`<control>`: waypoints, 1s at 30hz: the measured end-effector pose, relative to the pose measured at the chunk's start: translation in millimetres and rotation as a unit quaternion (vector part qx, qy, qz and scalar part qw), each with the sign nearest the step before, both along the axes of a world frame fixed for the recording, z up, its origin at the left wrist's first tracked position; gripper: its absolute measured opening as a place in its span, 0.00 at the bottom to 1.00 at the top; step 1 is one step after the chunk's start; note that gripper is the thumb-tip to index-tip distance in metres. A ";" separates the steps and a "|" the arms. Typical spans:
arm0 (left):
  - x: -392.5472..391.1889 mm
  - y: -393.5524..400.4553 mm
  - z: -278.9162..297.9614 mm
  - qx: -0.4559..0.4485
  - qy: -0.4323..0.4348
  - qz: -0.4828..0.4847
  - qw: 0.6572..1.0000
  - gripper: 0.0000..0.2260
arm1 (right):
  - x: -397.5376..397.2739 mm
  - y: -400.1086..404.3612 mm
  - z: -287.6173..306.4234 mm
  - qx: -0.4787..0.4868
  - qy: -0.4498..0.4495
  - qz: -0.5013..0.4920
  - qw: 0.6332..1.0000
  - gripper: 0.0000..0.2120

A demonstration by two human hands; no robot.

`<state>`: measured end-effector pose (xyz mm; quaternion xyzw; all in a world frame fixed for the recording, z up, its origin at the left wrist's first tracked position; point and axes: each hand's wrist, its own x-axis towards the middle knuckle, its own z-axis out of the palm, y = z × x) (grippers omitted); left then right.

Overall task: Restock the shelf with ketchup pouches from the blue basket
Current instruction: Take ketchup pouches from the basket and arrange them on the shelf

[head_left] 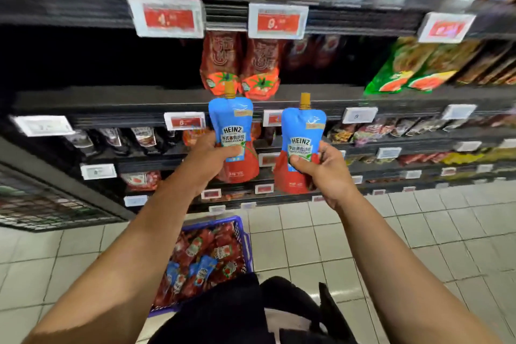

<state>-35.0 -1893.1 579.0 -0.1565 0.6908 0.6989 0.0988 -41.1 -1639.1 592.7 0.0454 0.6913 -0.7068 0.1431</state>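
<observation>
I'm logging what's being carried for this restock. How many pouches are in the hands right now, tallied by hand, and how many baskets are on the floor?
Pouch in left hand: 1, the left pouch
Pouch in right hand: 1, the right pouch
Blue basket on the floor: 1
Total: 2 pouches held, 1 basket

I am seeing open dark shelf room at ten o'clock, left of two red tomato-printed standing pouches [240,64] blocking twelve o'clock; green snack packets [405,70] are filling two o'clock, white price tags [167,19] overhanging above.
</observation>
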 end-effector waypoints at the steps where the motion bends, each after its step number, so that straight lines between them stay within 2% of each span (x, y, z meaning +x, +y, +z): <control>1: -4.4 3.5 1.9 -0.004 0.000 -0.008 1.000 0.10 | -3.9 4.5 2.5 -0.002 0.004 -0.005 1.000 0.15; 6: -26.9 30.4 13.1 -0.066 0.001 -0.055 0.996 0.20 | -32.0 32.9 15.7 0.004 0.026 -0.006 1.000 0.11; 12: -71.0 90.4 32.7 -0.109 0.081 -0.082 0.987 0.17 | -93.0 80.1 23.4 0.026 0.045 -0.014 0.999 0.12; 15: -104.3 118.2 41.6 -0.124 0.111 -0.054 0.985 0.16 | -130.6 102.8 30.4 0.010 0.063 -0.007 0.998 0.14; 20: -145.2 143.7 48.9 -0.153 0.114 0.020 0.981 0.12 | -178.2 118.2 35.5 0.028 0.086 -0.002 0.996 0.12; 24: -162.0 149.5 55.6 -0.200 0.087 0.070 0.973 0.02 | -202.9 119.8 36.0 0.065 0.082 -0.026 0.994 0.07; 28: -178.6 152.0 61.3 -0.240 0.029 0.131 0.961 0.13 | -221.2 114.5 40.3 0.114 0.079 -0.038 0.990 0.14; 30: -184.6 153.4 59.6 -0.270 0.009 0.154 0.950 0.18 | -229.6 111.1 41.0 0.099 0.065 -0.047 0.992 0.08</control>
